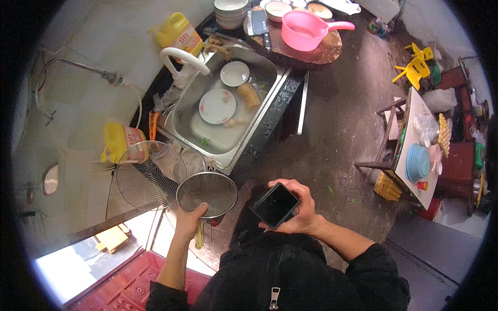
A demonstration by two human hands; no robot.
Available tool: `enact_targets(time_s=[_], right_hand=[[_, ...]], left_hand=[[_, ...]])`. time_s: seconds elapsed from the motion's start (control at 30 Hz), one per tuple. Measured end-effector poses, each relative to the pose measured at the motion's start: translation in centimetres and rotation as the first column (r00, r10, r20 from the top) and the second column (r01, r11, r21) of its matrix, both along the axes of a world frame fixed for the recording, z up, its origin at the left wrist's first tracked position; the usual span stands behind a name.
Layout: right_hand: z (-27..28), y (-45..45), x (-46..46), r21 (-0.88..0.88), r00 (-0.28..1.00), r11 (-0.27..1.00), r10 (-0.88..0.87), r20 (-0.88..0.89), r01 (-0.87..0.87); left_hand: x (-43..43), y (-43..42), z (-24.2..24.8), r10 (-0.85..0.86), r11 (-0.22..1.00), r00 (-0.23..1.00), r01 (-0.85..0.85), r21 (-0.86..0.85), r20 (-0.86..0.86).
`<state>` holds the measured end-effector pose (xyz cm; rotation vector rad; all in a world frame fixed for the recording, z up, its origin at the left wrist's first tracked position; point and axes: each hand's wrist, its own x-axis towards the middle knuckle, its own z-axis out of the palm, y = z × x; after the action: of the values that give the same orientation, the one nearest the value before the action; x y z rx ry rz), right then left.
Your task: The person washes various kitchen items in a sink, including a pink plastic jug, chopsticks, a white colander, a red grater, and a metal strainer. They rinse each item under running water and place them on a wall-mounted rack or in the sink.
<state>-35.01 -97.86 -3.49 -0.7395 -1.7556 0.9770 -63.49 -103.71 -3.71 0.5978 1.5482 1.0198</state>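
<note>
My left hand (189,219) grips the rim of a round fine-mesh metal strainer (210,194), thumb over its near edge. A larger wire-spiral skimmer (132,186) is just left of it, overlapping the strainer's side; what supports it is hidden. My right hand (303,206) holds a dark smartphone (275,205), fingers around its right side and edges. Above both hands is a steel sink (202,136) holding cloudy water, a white bowl (235,74), a plate with red flower marks (217,106) and a brownish loofah-like scrubber (249,96). A white faucet (186,58) curves over its left edge.
Yellow jugs (177,35) stand along the wall. Beyond the sink, a round wooden chopping board (319,54) carries a cleaver (258,25) and a pink dipper (303,31), beside stacked bowls (230,13). At right, a white-topped table (400,171) bears a blue basket (417,162); yellow chairs (416,72) stand farther off.
</note>
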Motion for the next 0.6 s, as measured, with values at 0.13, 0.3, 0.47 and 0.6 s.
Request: enact_targets(time_s=[0.13, 0.3, 0.47, 0.6], right_hand=[[-1.2, 1.6, 0.6, 0.025, 1.000, 1.000, -0.011, 0.028, 0.010], [-2.8, 5.1, 0.7, 0.138, 0.996, 0.990, -0.020, 0.086, 0.008], [-4.9, 9.7, 1.0, 0.089, 0.997, 0.995, -0.055, 0.052, 0.050], [-7.3, 14.6, 1.4, 0.113, 0.999, 0.993, -0.030, -0.017, 0.032]], left_hand=[[-0.5, 3.2, -1.6, 0.007, 0.992, 1.000, -0.004, -0.124, 0.025], [-1.1, 5.9, -4.7, -0.015, 0.993, 0.998, 0.021, -0.116, 0.055], [-0.5, 9.5, -5.5, 0.052, 0.986, 0.998, -0.046, -0.163, 0.034], [0.7, 12.7, -6.1, 0.180, 0.955, 0.981, -0.155, -0.252, 0.078]])
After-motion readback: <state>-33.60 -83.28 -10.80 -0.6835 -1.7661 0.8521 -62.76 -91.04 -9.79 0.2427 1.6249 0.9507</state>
